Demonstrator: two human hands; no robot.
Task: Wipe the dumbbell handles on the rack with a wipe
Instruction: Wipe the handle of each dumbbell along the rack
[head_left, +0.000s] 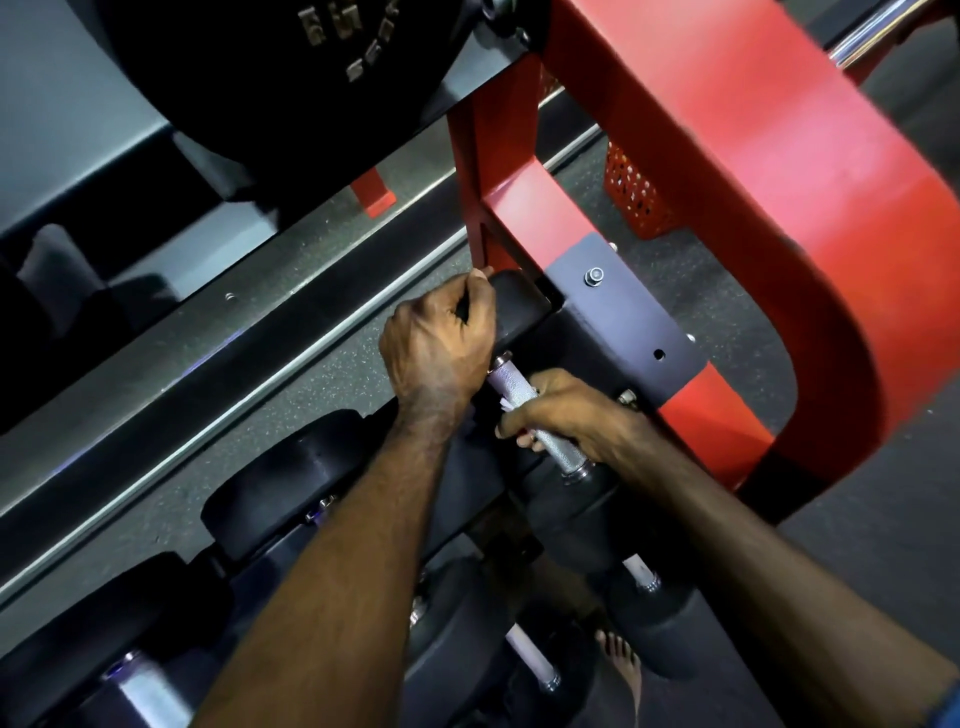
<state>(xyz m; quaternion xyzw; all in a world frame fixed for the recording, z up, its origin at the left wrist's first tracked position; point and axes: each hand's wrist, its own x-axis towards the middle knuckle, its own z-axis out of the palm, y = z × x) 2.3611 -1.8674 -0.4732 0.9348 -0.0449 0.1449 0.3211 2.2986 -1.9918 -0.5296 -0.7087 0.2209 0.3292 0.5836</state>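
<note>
Mid-wipe: right hand (566, 410) wraps white wipe (506, 405) round knurled steel dumbbell handle (535, 415), left hand (441, 343) curled gripping black rubber dumbbell head (519, 306); next probably slide along bar.

The rack frame (727, 171) at upper right is bright red with a grey bolted plate (618, 306). A silver dumbbell handle (524, 400) at centre shows fine cross-hatched knurling beside white wipe (506, 408). The dumbbell heads (291, 483) are black; the floor (332, 374) is dark, pale-speckled.
</note>
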